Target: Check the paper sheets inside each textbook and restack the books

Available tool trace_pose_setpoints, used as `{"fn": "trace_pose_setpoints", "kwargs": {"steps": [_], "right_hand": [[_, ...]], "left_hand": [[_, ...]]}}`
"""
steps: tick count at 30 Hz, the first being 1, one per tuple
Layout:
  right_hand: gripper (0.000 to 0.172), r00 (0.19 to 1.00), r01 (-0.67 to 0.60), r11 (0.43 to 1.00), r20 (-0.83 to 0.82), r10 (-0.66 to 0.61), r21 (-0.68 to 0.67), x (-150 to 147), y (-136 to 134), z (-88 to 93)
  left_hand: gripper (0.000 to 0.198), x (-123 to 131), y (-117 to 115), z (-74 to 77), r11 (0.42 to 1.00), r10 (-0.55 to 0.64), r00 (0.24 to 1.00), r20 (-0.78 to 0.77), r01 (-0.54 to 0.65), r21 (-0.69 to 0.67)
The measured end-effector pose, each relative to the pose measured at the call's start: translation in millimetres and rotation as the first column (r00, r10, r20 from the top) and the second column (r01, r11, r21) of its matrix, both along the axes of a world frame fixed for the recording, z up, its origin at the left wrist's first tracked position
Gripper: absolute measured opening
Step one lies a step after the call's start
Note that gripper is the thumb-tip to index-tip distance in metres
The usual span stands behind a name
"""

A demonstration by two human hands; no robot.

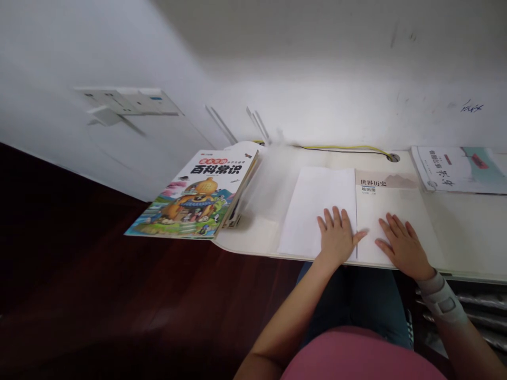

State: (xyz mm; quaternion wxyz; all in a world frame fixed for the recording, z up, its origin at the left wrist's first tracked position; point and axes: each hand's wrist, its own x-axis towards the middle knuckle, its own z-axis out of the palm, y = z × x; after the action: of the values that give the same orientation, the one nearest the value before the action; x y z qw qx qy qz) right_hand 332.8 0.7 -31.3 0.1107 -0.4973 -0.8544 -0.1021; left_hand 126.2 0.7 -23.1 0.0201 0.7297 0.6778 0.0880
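An opened book (382, 203) lies flat near the front edge of the white desk, its left page (312, 200) blank and its right page printed with a brown band and Chinese title characters. Fingers spread, my left hand (336, 237) rests on the blank page, with the thumb reaching across the centre fold. My right hand (404, 248) lies on the lower part of the titled page, also with fingers apart. A grey band (441, 298) wraps my right wrist. Neither hand grips anything.
At the desk's left end, a pile of books with a colourful cover (198, 198) overhangs the edge. Another booklet (459, 169) lies at the right. A yellow cable (340, 148) runs along the wall to a desk hole (393, 158). A socket strip (130, 101) is on the left wall.
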Motion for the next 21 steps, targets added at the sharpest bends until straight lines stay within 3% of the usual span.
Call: {"fn": "trace_pose_setpoints", "kwargs": {"steps": [6, 9, 11, 14, 16, 21], "right_hand": [[0.056, 1.0, 0.004, 1.0, -0.021, -0.004, -0.003, 1, 0, -1.9], [0.055, 0.999, 0.0, 1.0, -0.032, 0.0, -0.001, 4, 0, -3.1], [0.055, 0.999, 0.01, 1.0, -0.041, -0.01, 0.0, 0, -1, -1.4], [0.056, 0.998, 0.003, 1.0, -0.058, -0.005, -0.025, -22, -3, 4.6], [0.06, 0.996, -0.058, 0.996, -0.076, 0.053, -0.067, -46, -5, 8.1], [0.073, 0.982, -0.168, 0.98, -0.107, 0.157, -0.105, -93, -11, 8.3]], "left_hand": [[0.082, -17, -2, 6.9, 1.0, 0.022, 0.999, -0.029, -0.022, -0.009], [0.057, -39, -20, 13.4, 0.991, -0.131, 0.989, 0.066, 0.129, 0.041], [0.044, -63, -33, 18.5, 0.984, -0.145, 0.981, 0.125, 0.13, 0.125], [0.049, -104, -45, 22.2, 0.964, 0.143, 0.978, 0.153, -0.173, 0.204], [0.061, -126, -48, 21.0, 0.931, 0.311, 0.93, 0.196, -0.34, 0.137], [0.069, -152, -45, 24.7, 0.897, 0.406, 0.769, 0.494, -0.439, -0.055]]}}
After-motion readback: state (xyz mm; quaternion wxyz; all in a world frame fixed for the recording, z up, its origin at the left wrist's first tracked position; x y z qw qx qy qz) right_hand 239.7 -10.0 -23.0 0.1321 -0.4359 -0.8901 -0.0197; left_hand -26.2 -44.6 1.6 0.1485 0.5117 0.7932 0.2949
